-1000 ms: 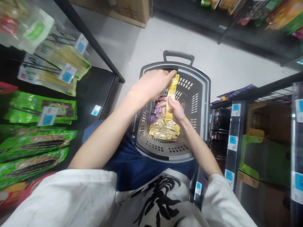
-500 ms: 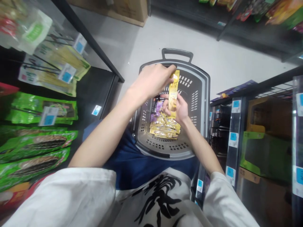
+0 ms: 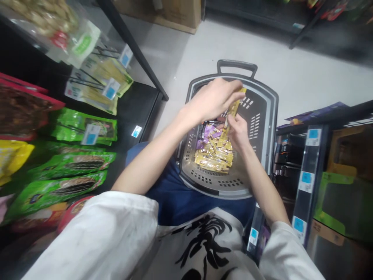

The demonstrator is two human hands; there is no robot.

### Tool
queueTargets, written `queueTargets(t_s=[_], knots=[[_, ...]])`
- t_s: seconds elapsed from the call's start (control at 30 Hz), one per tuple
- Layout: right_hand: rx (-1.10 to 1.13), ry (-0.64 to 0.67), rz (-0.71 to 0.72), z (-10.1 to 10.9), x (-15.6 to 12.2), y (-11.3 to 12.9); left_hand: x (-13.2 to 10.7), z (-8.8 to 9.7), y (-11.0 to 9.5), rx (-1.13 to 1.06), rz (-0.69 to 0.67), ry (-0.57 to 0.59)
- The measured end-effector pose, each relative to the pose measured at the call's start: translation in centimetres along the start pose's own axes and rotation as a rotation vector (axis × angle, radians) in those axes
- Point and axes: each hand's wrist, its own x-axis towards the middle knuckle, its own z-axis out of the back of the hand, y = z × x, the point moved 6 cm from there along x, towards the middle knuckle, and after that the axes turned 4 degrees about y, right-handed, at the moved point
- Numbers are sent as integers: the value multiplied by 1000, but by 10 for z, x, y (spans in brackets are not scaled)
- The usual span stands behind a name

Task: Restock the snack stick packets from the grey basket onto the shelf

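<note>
Above a dark grey shopping basket (image 3: 204,186), a narrow yellow sachet (image 3: 233,109) is held on a slant. My right hand (image 3: 239,130) pinches its lower part. At the sachet's upper end is my left hand (image 3: 220,97), back turned up and fingers curved onto it; its thumb is hidden. Below them, inside the basket, several yellow sachets (image 3: 214,157) lie in a heap on the near left side. Purple packets (image 3: 208,134) rest just beyond that heap, partly covered by my hands.
Hooks on the left rack carry green bags (image 3: 78,165) and pale yellow bags (image 3: 96,83). A black shelf (image 3: 142,103) ends beside the basket. To the right stands a shelf post with price tags (image 3: 306,181). A cardboard box (image 3: 183,15) sits at the far end of the grey floor (image 3: 180,58).
The yellow sachet has turned from facing me to a slanted, edge-on position. Both hands still hold it. The whole scene has shifted right in view as my head turned left.
</note>
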Motion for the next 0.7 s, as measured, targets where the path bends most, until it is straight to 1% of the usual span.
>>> queueTargets(t_s=[0.07,0.13,0.23,0.3,0.37,0.47,0.57,0.63,0.7], knots=[[-22,-5,32,1,-1,6,2,4,-3,-66,-23,-52],[-10,52,27,-2,-3,13,3,8,-2,-123,-31,-84],[44,201,-78,-11,-9,16,5,11,4,-207,-4,-91],[68,236,-109,-11,-11,17,6,12,9,-283,22,-85],[77,178,-60,-6,-9,18,5,13,13,-382,48,-99],[71,7,23,7,-2,12,4,12,16,-518,119,-126],[52,-145,23,19,4,3,2,8,19,-574,180,-139],[57,-178,6,21,5,-1,2,6,21,-586,211,-141],[67,-170,4,20,5,-2,0,6,23,-593,256,-136]])
